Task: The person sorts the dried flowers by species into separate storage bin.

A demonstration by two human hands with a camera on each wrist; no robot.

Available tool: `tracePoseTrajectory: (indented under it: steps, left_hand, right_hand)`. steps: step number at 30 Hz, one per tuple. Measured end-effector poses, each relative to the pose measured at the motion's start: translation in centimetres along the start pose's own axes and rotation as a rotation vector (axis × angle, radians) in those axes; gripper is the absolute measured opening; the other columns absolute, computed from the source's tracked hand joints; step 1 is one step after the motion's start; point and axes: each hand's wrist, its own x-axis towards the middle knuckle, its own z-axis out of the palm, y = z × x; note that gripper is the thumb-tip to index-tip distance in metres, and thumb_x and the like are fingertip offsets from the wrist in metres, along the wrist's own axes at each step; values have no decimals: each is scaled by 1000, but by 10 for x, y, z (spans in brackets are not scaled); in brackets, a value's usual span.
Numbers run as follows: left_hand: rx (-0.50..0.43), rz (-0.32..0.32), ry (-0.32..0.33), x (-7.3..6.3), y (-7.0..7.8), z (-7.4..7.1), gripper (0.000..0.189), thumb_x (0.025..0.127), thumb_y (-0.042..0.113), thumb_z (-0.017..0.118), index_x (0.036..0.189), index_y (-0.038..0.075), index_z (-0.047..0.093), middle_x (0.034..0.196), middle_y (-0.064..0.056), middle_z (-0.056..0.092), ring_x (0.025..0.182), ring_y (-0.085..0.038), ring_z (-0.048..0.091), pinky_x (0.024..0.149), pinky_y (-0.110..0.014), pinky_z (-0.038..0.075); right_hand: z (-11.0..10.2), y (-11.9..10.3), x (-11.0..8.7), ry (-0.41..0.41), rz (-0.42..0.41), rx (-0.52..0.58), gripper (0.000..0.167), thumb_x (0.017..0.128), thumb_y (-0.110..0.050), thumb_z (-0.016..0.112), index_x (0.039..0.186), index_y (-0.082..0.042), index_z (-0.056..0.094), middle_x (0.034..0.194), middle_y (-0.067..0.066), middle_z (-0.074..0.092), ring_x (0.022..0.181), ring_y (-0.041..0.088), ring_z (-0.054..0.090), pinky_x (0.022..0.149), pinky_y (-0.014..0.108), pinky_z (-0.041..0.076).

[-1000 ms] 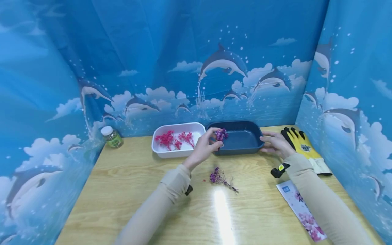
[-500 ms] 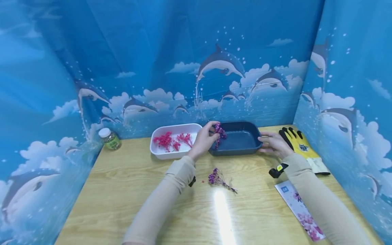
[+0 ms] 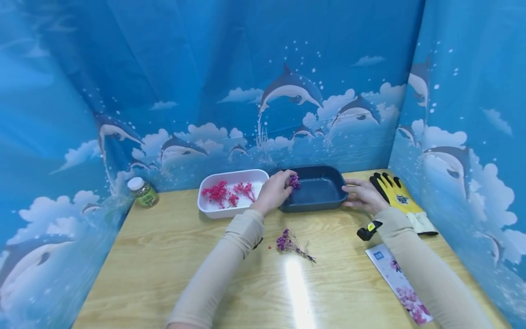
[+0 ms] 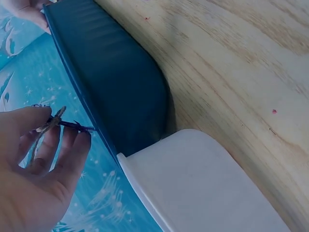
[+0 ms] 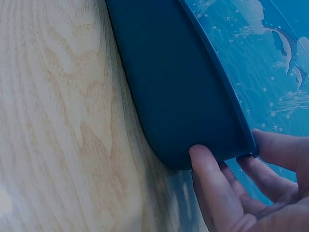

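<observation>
My left hand (image 3: 273, 192) pinches a small bunch of purple dried flowers (image 3: 294, 182) over the left end of a dark blue tray (image 3: 318, 208). In the left wrist view, a bit of twine (image 4: 47, 126) crosses the stems (image 4: 72, 125) between thumb and fingers. At the tray's opposite end, my right hand (image 3: 363, 195) holds the rim and outer wall, as the right wrist view shows close up. A second purple bunch (image 3: 289, 243) lies on the table in front. Left of the dark tray stands a white tray (image 3: 223, 213) with pink dried flowers (image 3: 215, 192) inside.
A jar with a white lid (image 3: 143, 193) stands at the back left. Yellow-and-black work gloves (image 3: 404, 201) lie at the right, and a floral printed packet (image 3: 398, 283) is partly under the right forearm. A blue dolphin-print curtain (image 3: 230, 91) closes off the back.
The left hand has carried the purple bunch slightly right and then lower over the dark tray's left end. The right hand stays at the tray's right end. The head view has shifted slightly.
</observation>
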Motion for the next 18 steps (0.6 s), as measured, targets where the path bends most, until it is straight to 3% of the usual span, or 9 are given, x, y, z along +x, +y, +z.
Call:
tracePoseTrajectory:
  steps: [3,6,12,18]
  left_hand:
    - [92,7,-14,-1,2,3,45,102,14,69,144,24,60,113,-2,67,98,-18,64,80,-35,60]
    - [154,9,-27,-2,2,6,45,102,16,69,145,25,60,121,-2,68,105,-18,67,88,-37,63]
    - [161,-10,-30,-4,3,7,47,101,16,71,146,24,59,128,-3,69,113,-19,68,95,-38,63]
    - [142,-3,-16,-2,3,5,50,99,14,73,146,22,57,127,-2,69,113,-18,68,93,-37,63]
  right_hand:
    - [2,1,1,-1,-1,-13,69,110,-17,54,168,-5,19,150,23,59,100,15,78,97,34,65]
    - [4,1,0,-5,3,-22,69,111,-18,53,168,-5,18,163,29,40,104,15,77,99,35,64]
    - [6,-1,-2,-3,11,-32,70,111,-20,52,169,-7,15,166,31,33,106,14,77,100,34,64]
    - [4,-2,-2,-2,9,-25,70,111,-20,52,169,-6,15,166,31,35,106,15,77,100,35,64]
